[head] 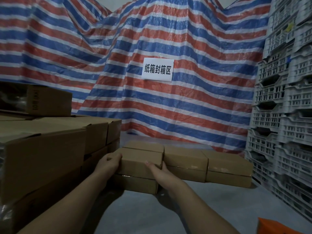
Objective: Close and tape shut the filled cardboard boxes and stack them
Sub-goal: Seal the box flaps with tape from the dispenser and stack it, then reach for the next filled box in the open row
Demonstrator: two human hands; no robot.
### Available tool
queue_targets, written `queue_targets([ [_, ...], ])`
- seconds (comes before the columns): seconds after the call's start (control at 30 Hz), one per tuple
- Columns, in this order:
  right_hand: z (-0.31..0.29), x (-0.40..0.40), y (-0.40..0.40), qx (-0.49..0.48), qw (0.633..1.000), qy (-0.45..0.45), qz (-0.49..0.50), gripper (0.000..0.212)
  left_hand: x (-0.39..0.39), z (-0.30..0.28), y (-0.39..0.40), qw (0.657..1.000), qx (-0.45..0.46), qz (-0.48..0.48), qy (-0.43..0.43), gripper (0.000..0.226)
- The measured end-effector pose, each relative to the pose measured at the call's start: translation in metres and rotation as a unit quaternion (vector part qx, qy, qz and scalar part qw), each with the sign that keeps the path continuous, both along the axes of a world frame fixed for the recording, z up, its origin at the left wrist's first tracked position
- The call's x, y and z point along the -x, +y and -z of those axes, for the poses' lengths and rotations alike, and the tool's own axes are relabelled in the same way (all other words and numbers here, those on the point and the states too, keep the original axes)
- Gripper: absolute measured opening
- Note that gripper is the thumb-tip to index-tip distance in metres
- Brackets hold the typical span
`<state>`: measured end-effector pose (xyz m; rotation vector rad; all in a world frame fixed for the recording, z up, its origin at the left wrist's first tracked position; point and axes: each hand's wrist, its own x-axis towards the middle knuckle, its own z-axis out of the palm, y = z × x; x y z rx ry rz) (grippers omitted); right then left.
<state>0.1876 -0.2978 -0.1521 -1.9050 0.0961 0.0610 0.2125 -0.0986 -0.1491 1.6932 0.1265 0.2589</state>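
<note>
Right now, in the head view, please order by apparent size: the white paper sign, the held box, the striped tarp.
1. striped tarp
2. held box, though nearness to the camera may enlarge it
3. white paper sign

The fingers of the right hand (157, 168) go behind the right end of the small box (141, 162), so only the thumb shows. The left hand (109, 162) covers the box's left end. The box underneath (136, 183) is partly hidden by both wrists. The big cartons (42, 149) are cut by the left edge, and the print on the top carton (49, 102) is too blurred to read. An orange thing (276, 227) is cut off at the bottom right corner; what it is cannot be told. The grey crates (283, 115) run out of the right edge.
</note>
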Motion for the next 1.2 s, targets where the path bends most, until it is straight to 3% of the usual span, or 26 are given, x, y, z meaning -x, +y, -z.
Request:
queue_targets([
  [0.17,0.005,-0.006,0.003,-0.017,1.0,-0.001,0.015,0.104,-0.007,0.001,-0.001,1.0,-0.003,0.001,-0.019,0.042],
  [0.33,0.011,-0.004,0.005,-0.039,0.999,0.005,0.002,0.11,-0.005,0.001,-0.001,1.0,0.016,-0.007,-0.015,0.049],
  [0.5,0.01,0.006,0.005,-0.027,0.999,0.014,0.008,0.12,0.019,-0.005,-0.01,0.994,-0.016,-0.103,-0.039,0.067],
  [0.6,0.009,0.018,0.007,-0.003,0.999,0.033,0.022,0.125,0.051,-0.011,-0.021,0.98,-0.113,-0.115,-0.114,0.053],
  [0.67,0.006,0.03,0.007,0.008,0.999,0.045,0.026,0.122,0.074,-0.014,-0.032,0.969,-0.161,-0.078,-0.171,0.03],
  [0.77,0.002,0.05,0.006,0.018,0.998,0.051,0.028,0.109,0.106,-0.02,-0.046,0.962,-0.186,-0.024,-0.2,0.007],
  [0.87,-0.001,0.072,0.006,0.044,0.998,0.039,-0.001,0.088,0.14,-0.032,-0.053,0.949,-0.222,0.012,-0.223,0.016],
  [1.03,0.001,0.126,0.013,0.256,0.966,-0.027,-0.03,0.042,0.202,-0.052,-0.046,0.913,-0.289,0.038,-0.285,0.031],
  [1.1,0.005,0.147,0.016,0.329,0.942,-0.063,-0.023,0.032,0.226,-0.057,-0.036,0.9,-0.3,0.053,-0.313,0.041],
  [1.2,0.006,0.178,0.026,0.333,0.937,-0.11,-0.007,0.029,0.256,-0.065,-0.018,0.894,-0.288,0.084,-0.332,0.052],
])
